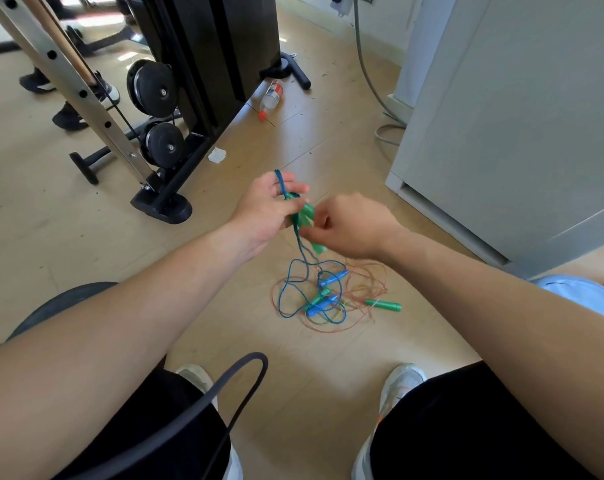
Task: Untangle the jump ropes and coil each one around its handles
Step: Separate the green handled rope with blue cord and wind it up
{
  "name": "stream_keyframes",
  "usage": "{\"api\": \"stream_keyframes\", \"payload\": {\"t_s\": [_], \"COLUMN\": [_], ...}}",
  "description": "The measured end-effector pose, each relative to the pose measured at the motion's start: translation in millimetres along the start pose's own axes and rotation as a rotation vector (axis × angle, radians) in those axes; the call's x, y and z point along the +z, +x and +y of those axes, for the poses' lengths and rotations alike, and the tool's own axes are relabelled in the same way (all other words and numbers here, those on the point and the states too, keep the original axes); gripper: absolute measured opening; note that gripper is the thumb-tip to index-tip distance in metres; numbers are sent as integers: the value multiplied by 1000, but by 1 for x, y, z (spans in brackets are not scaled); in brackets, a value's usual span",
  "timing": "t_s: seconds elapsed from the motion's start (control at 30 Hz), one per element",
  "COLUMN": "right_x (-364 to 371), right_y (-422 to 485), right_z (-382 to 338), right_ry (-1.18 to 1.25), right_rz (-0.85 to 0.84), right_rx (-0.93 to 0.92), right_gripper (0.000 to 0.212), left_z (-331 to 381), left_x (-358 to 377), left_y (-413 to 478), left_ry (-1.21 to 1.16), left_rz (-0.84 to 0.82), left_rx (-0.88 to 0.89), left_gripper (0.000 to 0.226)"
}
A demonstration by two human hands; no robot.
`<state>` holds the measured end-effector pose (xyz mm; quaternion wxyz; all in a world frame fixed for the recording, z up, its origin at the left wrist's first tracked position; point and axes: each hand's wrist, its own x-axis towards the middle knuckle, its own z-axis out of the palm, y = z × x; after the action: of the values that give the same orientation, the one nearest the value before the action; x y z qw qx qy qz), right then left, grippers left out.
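A tangle of jump ropes (331, 296) lies on the wooden floor in front of my feet: blue cord, thin reddish cord, two blue handles (333, 278) and a green handle (385, 304). Above it, my left hand (269, 207) holds a pair of green handles (305, 214) with blue cord (280, 183) looped over its fingers. My right hand (349, 226) pinches the blue cord just beside those handles. A strand of blue cord hangs from my hands down into the tangle.
A weight machine with black pulleys (155, 88) stands at the left. A plastic bottle (272, 95) lies behind it. A white cabinet (518, 116) fills the right. A dark band (234, 386) loops over my left knee. Someone's shoes (68, 116) stand at far left.
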<state>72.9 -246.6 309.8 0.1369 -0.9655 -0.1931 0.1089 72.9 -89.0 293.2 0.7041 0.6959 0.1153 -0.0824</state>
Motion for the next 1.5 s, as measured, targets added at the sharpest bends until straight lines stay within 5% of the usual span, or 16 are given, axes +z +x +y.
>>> {"api": "stream_keyframes", "payload": {"t_s": [0.1, 0.2, 0.33, 0.57, 0.73, 0.83, 1.07, 1.23, 1.5], "right_x": [-5, 1, 16, 22, 8, -7, -19, -19, -13], "right_y": [10, 11, 11, 12, 6, 6, 8, 3, 4], "right_z": [17, 18, 12, 14, 14, 23, 31, 27, 33], "right_ry": [244, 338, 452, 622, 280, 182, 929, 951, 922], "right_rz": [152, 5, 0, -61, -107, -256, -269, -344, -406], "right_rx": [156, 147, 104, 96, 5, 23, 132, 101, 94], "right_gripper": [55, 72, 41, 37, 59, 50, 37, 8, 6], "left_z": [9, 13, 11, 13, 13, 13, 11, 8, 10], "left_x": [0, 5, 10, 10, 5, 2, 9, 11, 5], "left_y": [-5, -12, -16, -17, -14, -14, -18, -18, -17], "left_ry": [-75, -176, -250, -253, -189, -136, 78, 143, 99], "left_rz": [-73, -186, -248, -232, -186, -185, -278, -318, -325], "left_rx": [1, -12, -16, -46, -66, -56, -38, -63, -188], "left_gripper": [43, 40, 40, 39, 22, 26, 25, 23, 25]}}
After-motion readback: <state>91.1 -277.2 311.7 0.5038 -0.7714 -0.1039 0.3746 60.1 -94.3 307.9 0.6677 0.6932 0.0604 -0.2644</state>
